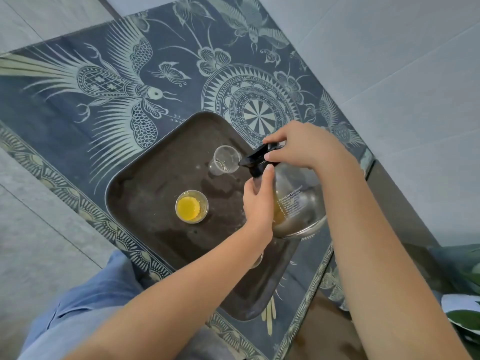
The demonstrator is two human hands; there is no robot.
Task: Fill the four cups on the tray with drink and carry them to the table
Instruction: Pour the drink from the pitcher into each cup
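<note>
A dark rectangular tray (pixel 145 188) lies on a patterned blue cloth. On it stands a clear cup (pixel 191 206) holding orange drink, and farther back an empty clear cup (pixel 224 160). A glass jug (pixel 298 201) with a black lid and spout (pixel 255 158) is tilted over the tray, its spout at the empty cup's rim. My right hand (pixel 296 146) grips the jug's top and handle. My left hand (pixel 258 203) is pressed against the jug's neck and side. Part of another clear cup (pixel 258 259) peeks out under my left forearm.
The blue cloth (pixel 117 87) with pale bird and flower prints covers a low surface over grey floor tiles (pixel 402 61). Blue trouser fabric (pixel 85 302) shows at the lower left. Green leaves (pixel 465 315) sit at the lower right edge.
</note>
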